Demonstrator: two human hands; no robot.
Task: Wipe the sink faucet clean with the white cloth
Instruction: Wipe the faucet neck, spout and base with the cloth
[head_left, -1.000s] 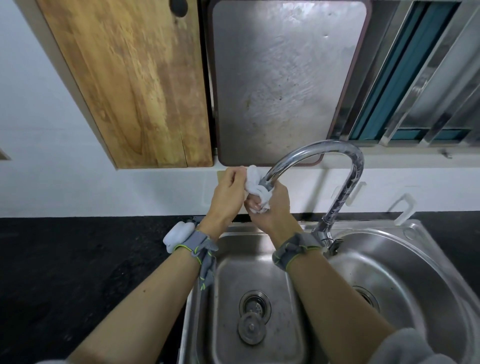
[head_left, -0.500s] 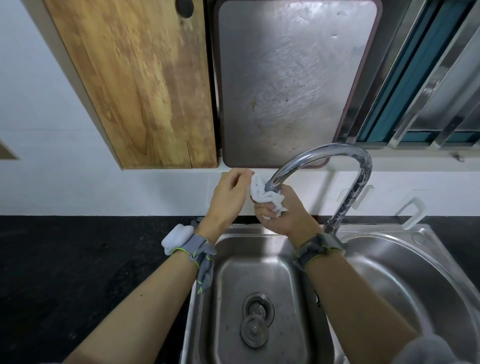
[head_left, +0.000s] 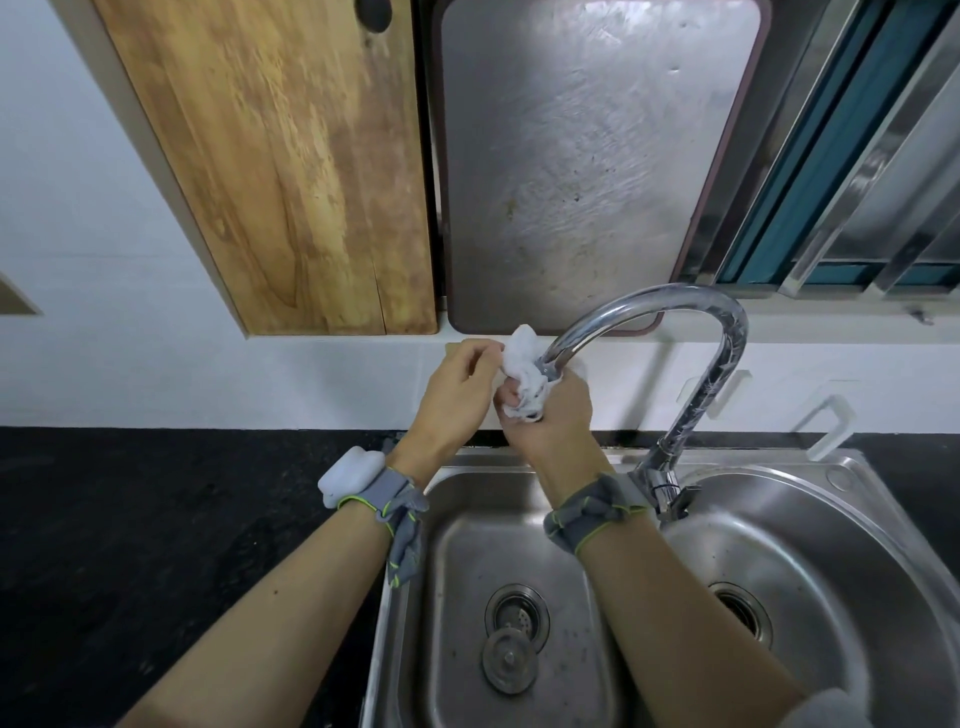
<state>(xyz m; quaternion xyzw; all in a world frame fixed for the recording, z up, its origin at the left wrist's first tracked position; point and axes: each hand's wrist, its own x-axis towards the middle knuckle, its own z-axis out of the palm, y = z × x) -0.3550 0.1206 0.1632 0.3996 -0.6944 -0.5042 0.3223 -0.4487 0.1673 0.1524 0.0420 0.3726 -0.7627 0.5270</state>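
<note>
Right hand (head_left: 550, 415) grips the crumpled white cloth (head_left: 524, 371) around the curved chrome sink faucet (head_left: 675, 306) spout tip; left hand (head_left: 457, 395), since half a second ago, pinches the cloth's edge, bracing the wipe.

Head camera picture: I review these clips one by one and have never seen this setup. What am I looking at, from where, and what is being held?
There is no robot here. A person wears a wide-angle camera on the head, looking forward and down at two bare forearms, each with a grey wrist strap.

The right hand grips a crumpled white cloth bunched round the outlet end of the curved chrome faucet. The left hand pinches the cloth's upper edge.

Below is a stainless steel double sink set in a black countertop; a round metal drain plug lies in the left basin. A wooden cutting board and a grey metal board are up against the wall.
</note>
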